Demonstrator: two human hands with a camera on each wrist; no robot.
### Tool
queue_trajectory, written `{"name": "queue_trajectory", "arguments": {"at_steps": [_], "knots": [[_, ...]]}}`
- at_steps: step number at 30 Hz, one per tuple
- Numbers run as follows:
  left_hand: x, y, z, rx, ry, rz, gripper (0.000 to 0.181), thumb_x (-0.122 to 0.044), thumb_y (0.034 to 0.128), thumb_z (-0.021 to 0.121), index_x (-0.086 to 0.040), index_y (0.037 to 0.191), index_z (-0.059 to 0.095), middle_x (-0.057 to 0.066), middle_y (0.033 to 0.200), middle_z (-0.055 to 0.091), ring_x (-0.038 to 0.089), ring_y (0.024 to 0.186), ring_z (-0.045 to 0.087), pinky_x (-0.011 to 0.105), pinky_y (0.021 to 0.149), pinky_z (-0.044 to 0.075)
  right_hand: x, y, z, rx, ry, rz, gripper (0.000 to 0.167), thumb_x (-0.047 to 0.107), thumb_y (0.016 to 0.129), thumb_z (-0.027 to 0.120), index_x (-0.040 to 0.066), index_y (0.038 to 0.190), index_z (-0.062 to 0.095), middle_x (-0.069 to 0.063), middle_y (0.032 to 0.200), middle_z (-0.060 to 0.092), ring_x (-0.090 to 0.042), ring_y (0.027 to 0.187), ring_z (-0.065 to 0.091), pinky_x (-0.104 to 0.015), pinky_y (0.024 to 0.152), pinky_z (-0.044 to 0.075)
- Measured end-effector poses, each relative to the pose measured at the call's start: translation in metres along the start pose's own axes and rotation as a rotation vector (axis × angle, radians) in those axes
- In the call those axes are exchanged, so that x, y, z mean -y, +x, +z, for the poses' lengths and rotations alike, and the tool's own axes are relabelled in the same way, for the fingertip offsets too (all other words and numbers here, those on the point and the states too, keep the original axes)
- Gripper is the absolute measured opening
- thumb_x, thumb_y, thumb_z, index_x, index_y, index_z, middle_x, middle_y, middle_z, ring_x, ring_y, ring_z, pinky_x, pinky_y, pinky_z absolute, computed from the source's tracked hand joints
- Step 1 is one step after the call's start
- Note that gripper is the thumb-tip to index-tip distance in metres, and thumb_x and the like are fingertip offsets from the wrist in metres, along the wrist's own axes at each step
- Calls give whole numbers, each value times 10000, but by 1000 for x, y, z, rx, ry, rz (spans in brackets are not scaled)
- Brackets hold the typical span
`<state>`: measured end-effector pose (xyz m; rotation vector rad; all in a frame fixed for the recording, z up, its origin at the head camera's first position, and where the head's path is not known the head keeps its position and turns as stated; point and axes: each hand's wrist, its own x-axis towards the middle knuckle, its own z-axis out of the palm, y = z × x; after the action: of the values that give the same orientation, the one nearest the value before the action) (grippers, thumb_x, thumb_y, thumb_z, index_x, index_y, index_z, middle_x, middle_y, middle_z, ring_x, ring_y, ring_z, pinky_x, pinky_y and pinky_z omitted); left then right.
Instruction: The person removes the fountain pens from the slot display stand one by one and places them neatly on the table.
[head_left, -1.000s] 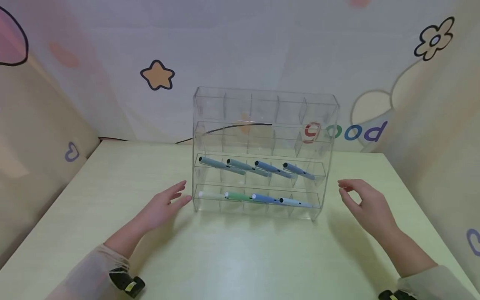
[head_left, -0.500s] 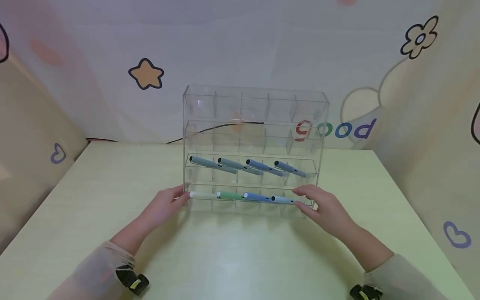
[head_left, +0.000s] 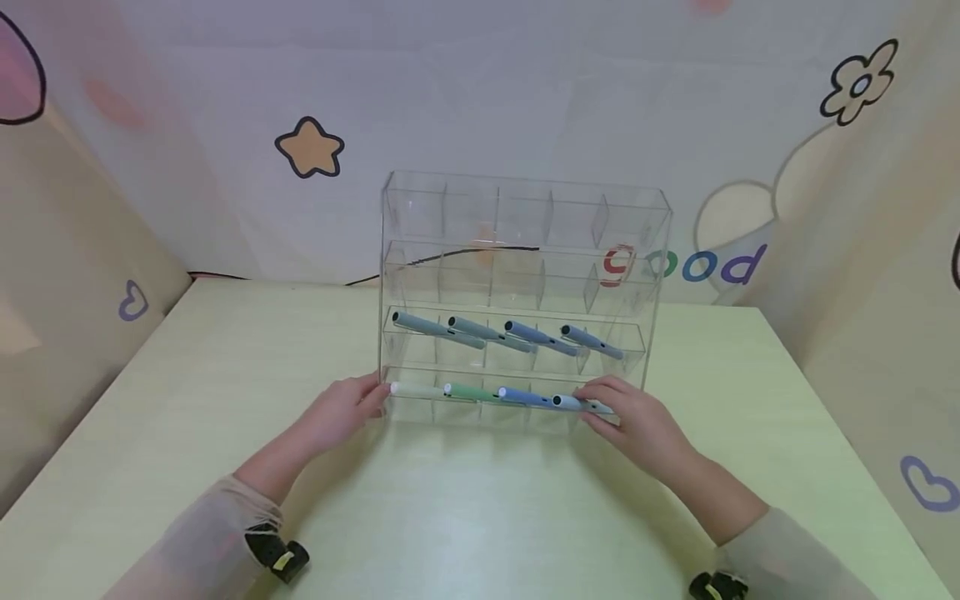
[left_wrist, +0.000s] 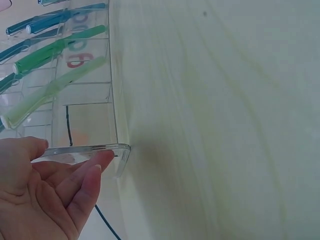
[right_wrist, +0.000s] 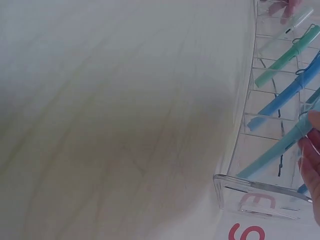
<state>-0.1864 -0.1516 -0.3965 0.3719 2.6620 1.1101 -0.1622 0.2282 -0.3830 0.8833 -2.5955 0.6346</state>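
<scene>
"How far along are you?"

"I'm seeing eight pens [head_left: 471, 392] lying in the rack [left_wrist: 70, 150] at the centre of the head view: four in the bottom row, four in the row above. Seven are resting untouched. I'm judging the handling of the light blue pen [right_wrist: 272, 154] as only just started, since it's lying in its slot at the bottom row's right end. Whether more is left, the views aren't telling me."

"And the grips?"

"My right grip [head_left: 641, 429], right of centre, is nearly closed, pinching that pen by its upper end. My left grip [head_left: 339, 414], left of centre, is partly closed, holding the rack's left wall between thumb and fingers. The rack is standing upright on the surface [head_left: 480, 517]."
</scene>
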Motion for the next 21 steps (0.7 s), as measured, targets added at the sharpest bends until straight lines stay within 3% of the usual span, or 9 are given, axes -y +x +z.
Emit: {"name": "queue_trajectory", "arguments": {"at_steps": [6,11,17,19,21], "knots": [[0,4,5,27,6,-17,490,-288,1002,404,46,1359,417,234,1131,614,284,936,649,344,656,487,-2,-2,1,3,-37,-7,262,44,719,782,93,952,670,16,922,639,-152,797,641,-342,688,523],[-3,5,4,10,26,-26,487,-290,1002,404,38,1360,421,208,1067,646,292,940,644,315,549,412,-4,-1,0,-50,-64,-73,308,23,697,790,83,972,665,-1,928,652,-157,795,644,-335,667,525],[-4,1,1,11,19,-37,474,-271,1003,404,46,1355,423,211,1063,645,300,936,642,307,510,371,-6,3,-3,-124,-43,-126,332,5,682,792,66,978,653,-30,947,663,-165,830,648,-332,672,527],[-4,0,0,2,7,-37,446,-267,1003,406,33,1328,463,215,1079,640,295,931,644,308,491,349,-6,4,-6,-149,-32,-135,221,142,791,744,66,977,653,-27,953,664,-166,844,646,-320,688,524],[-4,1,0,1,4,-37,425,-268,1003,405,20,1301,495,213,1078,640,295,892,645,299,485,330,-6,3,-8,-172,-29,-136,251,304,880,633,72,972,656,-12,951,662,-156,849,641,-274,720,512]]}}
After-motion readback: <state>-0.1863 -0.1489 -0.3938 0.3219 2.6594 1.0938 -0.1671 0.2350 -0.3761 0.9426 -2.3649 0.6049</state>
